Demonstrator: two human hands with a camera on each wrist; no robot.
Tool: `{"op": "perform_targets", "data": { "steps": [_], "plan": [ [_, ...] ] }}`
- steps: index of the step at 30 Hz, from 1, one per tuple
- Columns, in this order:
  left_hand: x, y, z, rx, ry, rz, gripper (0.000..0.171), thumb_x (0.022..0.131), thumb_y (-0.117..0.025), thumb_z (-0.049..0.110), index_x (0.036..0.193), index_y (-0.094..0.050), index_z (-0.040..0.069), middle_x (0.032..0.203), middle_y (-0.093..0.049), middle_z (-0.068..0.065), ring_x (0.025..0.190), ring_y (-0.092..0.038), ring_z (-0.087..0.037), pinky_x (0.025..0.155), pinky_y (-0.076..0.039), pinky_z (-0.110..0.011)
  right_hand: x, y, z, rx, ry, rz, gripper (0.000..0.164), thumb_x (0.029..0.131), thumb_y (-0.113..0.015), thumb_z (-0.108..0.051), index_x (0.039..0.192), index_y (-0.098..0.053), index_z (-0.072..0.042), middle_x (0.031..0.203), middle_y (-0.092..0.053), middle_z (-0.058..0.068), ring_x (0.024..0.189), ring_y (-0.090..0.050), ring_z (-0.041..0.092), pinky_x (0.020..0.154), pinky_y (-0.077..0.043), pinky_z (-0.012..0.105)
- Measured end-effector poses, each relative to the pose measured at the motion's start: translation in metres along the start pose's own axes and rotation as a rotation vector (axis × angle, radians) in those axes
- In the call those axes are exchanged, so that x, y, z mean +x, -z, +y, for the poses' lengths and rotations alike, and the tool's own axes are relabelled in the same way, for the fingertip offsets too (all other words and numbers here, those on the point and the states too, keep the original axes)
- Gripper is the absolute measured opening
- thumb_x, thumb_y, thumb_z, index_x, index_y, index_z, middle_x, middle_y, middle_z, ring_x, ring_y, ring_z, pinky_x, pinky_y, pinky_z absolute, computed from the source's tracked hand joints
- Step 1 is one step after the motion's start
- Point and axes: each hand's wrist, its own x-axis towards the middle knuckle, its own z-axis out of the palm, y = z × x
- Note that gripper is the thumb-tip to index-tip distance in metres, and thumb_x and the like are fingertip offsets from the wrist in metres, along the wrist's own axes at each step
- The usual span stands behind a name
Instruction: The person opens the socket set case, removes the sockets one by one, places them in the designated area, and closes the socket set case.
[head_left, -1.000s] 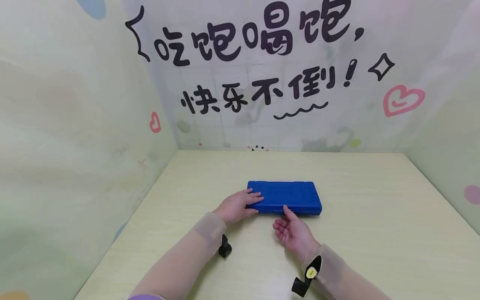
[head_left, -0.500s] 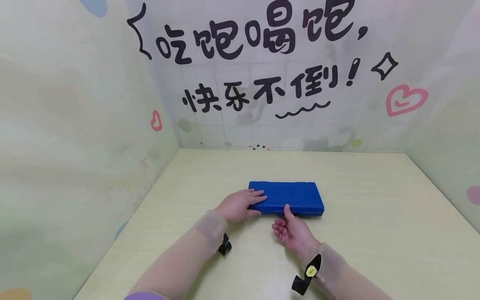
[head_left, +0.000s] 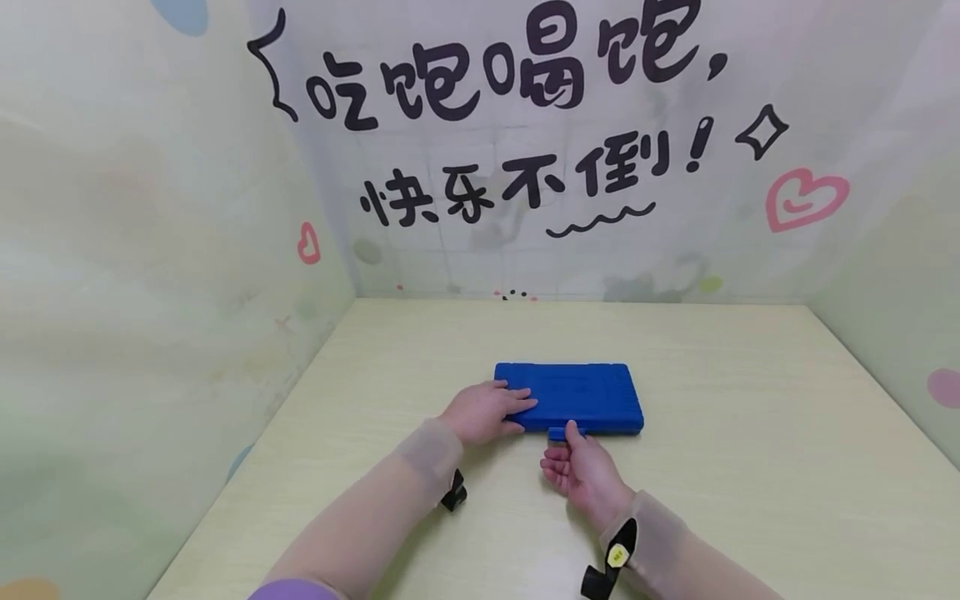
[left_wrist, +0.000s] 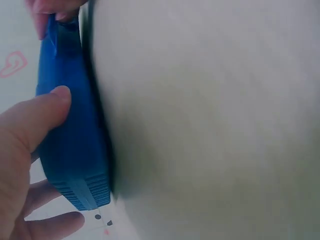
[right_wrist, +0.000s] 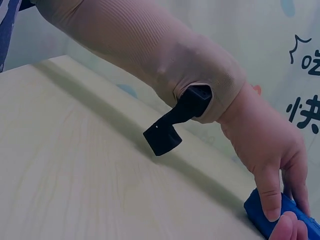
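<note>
A flat blue plastic case point(head_left: 577, 392) lies closed on the table. My left hand point(head_left: 483, 411) holds its left end, fingers over the lid and thumb against the front side; the left wrist view shows that thumb point(left_wrist: 55, 107) on the front face. At the middle of the front edge, a blue latch point(head_left: 557, 433) sticks out toward me. My right hand point(head_left: 588, 475) has its thumb on this latch and its other fingers curled just below. In the right wrist view, my left hand reaches down over the case point(right_wrist: 255, 210), and the right fingertips point(right_wrist: 290, 227) show at the bottom edge.
The pale wood table point(head_left: 750, 400) extends around the case. A printed backdrop point(head_left: 450, 258) with large black writing rises behind it, and side walls close in left and right. Black camera mounts hang from both sleeved wrists.
The latch has swung out from the case's front, and my right thumb has moved down with it. My left hand stays on the left end, its fingers slightly farther over the lid.
</note>
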Motion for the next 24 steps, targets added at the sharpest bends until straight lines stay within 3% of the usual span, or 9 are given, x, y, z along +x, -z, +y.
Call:
{"op": "perform_targets", "data": {
  "steps": [10,16,20,24],
  "plan": [
    [-0.004,-0.004,0.003,0.079,-0.004,0.015,0.053,0.094,-0.06,0.042,0.143,-0.049,0.025,0.147,-0.044,0.006,0.135,-0.04,-0.027,0.108,-0.035,-0.041,-0.005,0.001,-0.004,0.02,-0.039,-0.033,0.03,0.105,-0.038,-0.026,0.109,-0.046,0.003,0.083,-0.059,0.009,0.074,-0.059,0.019,0.068,-0.053,0.027],
    [-0.001,-0.004,0.008,0.223,-0.048,0.038,0.058,0.092,-0.061,0.046,0.143,-0.049,0.02,0.138,-0.052,0.002,0.127,-0.049,-0.021,0.106,-0.038,-0.036,-0.004,0.002,-0.005,0.021,-0.053,-0.031,0.027,0.104,-0.038,-0.024,0.102,-0.045,0.001,0.075,-0.058,0.006,0.068,-0.059,0.016,0.064,-0.052,0.024],
    [0.002,-0.004,0.014,0.298,-0.018,0.044,0.062,0.091,-0.061,0.049,0.144,-0.047,0.02,0.133,-0.054,0.002,0.119,-0.052,-0.021,0.103,-0.039,-0.038,-0.005,0.002,-0.007,0.026,-0.062,-0.034,0.026,0.104,-0.038,-0.024,0.101,-0.045,0.0,0.074,-0.057,0.005,0.067,-0.058,0.015,0.063,-0.051,0.023],
    [0.004,-0.005,0.019,0.303,0.02,0.048,0.064,0.09,-0.063,0.049,0.144,-0.047,0.019,0.13,-0.053,0.0,0.114,-0.051,-0.024,0.099,-0.042,-0.04,-0.006,0.002,-0.009,0.035,-0.073,-0.039,0.026,0.104,-0.039,-0.025,0.098,-0.046,-0.001,0.072,-0.057,0.004,0.065,-0.058,0.014,0.061,-0.05,0.022]
  ]
}}
